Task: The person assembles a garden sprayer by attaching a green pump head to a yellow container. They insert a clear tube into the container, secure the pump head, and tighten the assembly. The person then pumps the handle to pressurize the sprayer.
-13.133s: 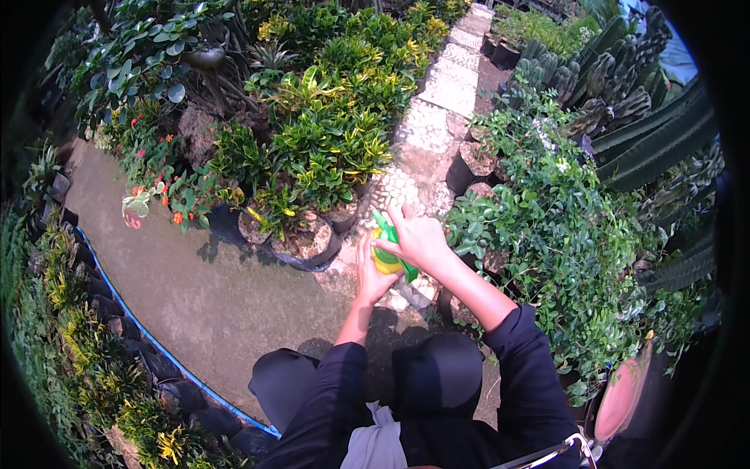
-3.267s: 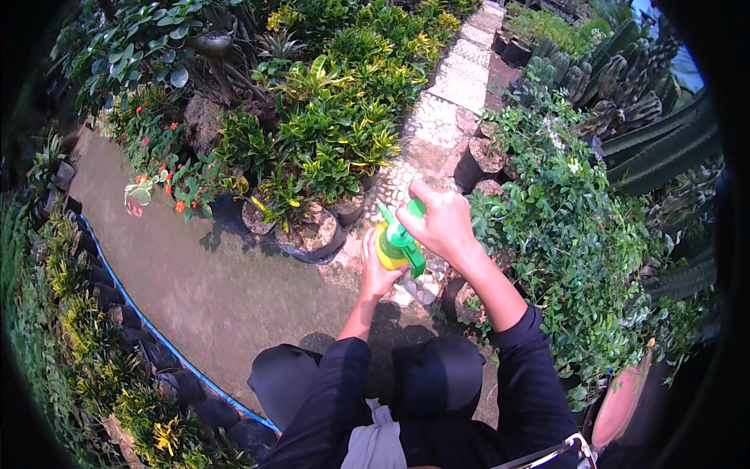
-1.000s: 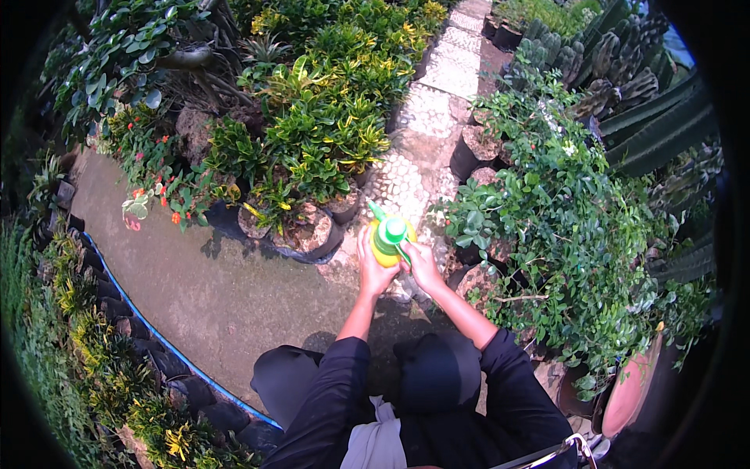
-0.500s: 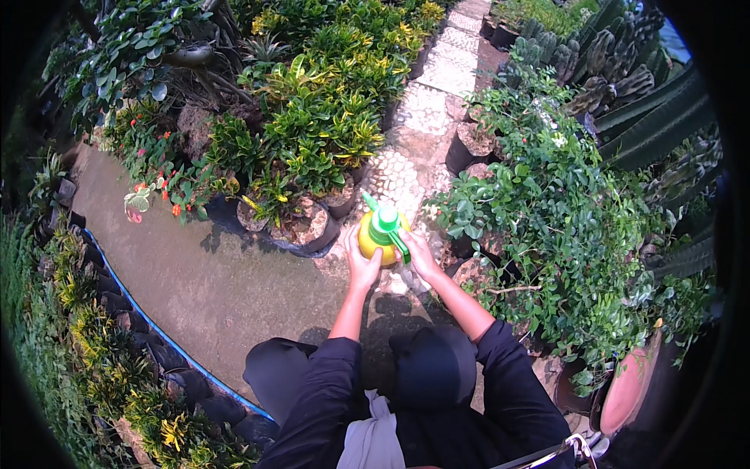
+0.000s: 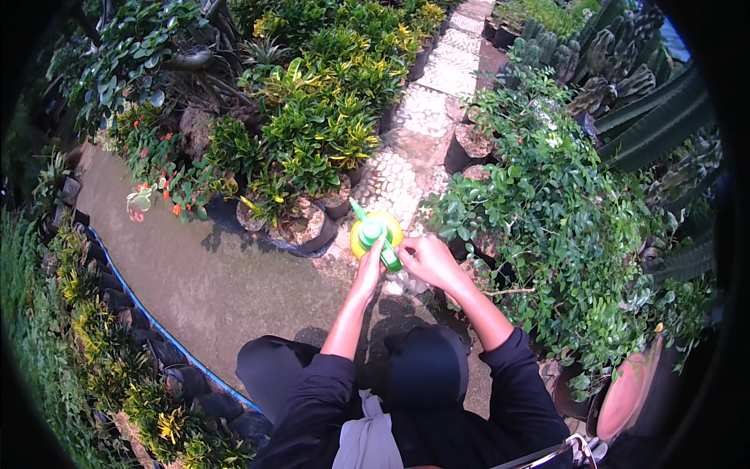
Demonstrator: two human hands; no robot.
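Note:
A round yellow spray bottle (image 5: 396,229) with a green top, nozzle and handle is in front of me over the path, its nozzle pointing away and to the left. My left hand (image 5: 369,273) is closed around its green handle from the near left side, the fingers partly hidden by the hand itself. On the right, my right hand (image 5: 432,262) has its fingers curled into a pinch close against the bottle beside the handle. What those fingertips hold, if anything, is hidden.
Pebbled stepping slabs (image 5: 422,109) lead away between potted plants. Yellow-green shrubs (image 5: 312,117) stand left of them in black grow bags (image 5: 312,232). Leafy bushes (image 5: 539,203) and tall cacti (image 5: 656,117) crowd the right. A blue hose (image 5: 148,316) borders the concrete (image 5: 187,266).
The bottle has shifted slightly left. My left hand has moved from the yellow body to the green handle. My right hand has left the handle and curled into a pinch beside it.

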